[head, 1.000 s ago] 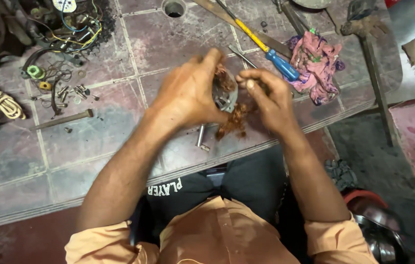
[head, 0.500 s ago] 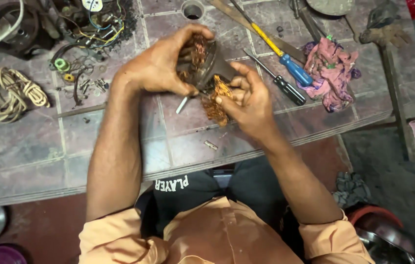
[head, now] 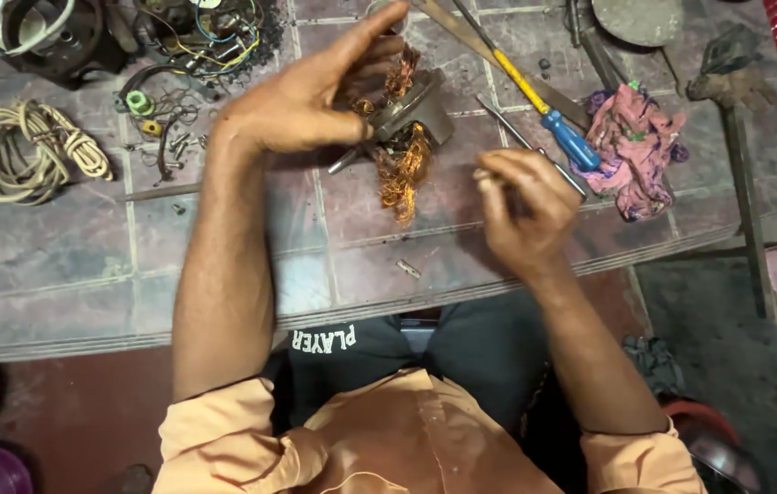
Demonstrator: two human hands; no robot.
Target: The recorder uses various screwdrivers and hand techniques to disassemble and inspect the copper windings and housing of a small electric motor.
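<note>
Tabletop (head: 59, 265): one, tiled, worn; carries all items below.
Coiled cord (head: 22, 151): one, far left, well apart from the hands.
Pink rag (head: 633, 151): one, right of the tools.
Hammer (head: 736, 101): one, far right edge.
Screwdrivers: two; yellow-and-blue one (head: 544, 114), dark-handled one (head: 535, 151) just beside the right hand.
Motor winding part (head: 407, 119): one, metal piece with loose copper wire hanging from it, held above the tabletop centre.
Left hand (head: 306, 105): thumb and lower fingers grasp the part; index finger extended.
Right hand (head: 525, 206): fingers clenched loosely; what they pinch, cannot tell.
Small loose bits (head: 408, 269): several, not countable.
Risk 1: one-handed hold, part could slip onto the tiles.
Risk 2: hanging copper strands could snag or snap if tugged.
Risk 3: frayed wire ends could prick bare fingers.
</note>
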